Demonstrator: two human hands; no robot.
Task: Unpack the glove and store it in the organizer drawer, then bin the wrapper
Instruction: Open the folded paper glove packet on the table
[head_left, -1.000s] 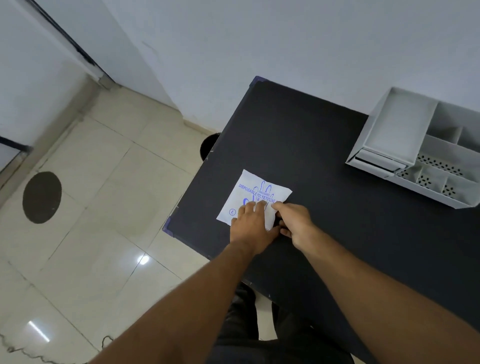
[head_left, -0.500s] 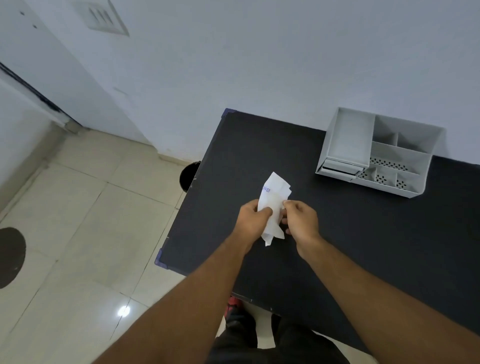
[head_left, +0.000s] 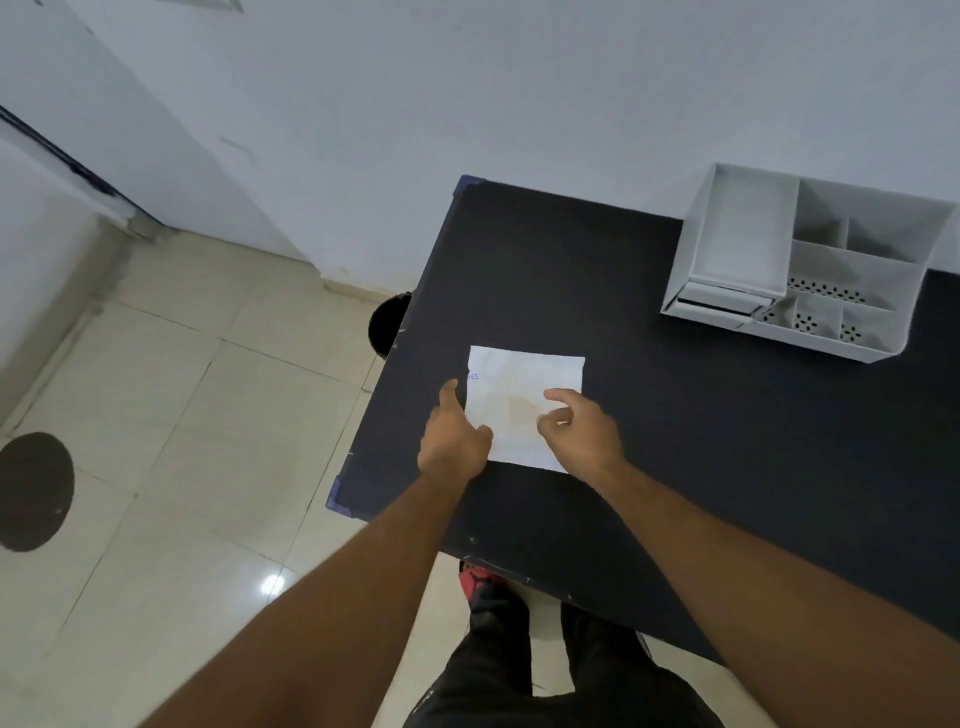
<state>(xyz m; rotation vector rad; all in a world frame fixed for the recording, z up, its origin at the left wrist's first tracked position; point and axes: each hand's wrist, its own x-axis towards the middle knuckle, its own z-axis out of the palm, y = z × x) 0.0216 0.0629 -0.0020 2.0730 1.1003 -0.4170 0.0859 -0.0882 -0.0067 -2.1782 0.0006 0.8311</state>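
Now the wrapper lies flat on the desk, near its left edge. Left hand sits at the wrapper's left side, thumb out, fingers loosely curled; right hand hovers over its right part, fingers spread. Organizer stands at the far right, well apart.

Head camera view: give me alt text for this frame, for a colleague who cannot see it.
A white glove packet lies flat on a black table, with the left hand at its left edge and the right hand over its lower right part, fingers open. A grey desk organizer stands at the table's far right, by the wall.
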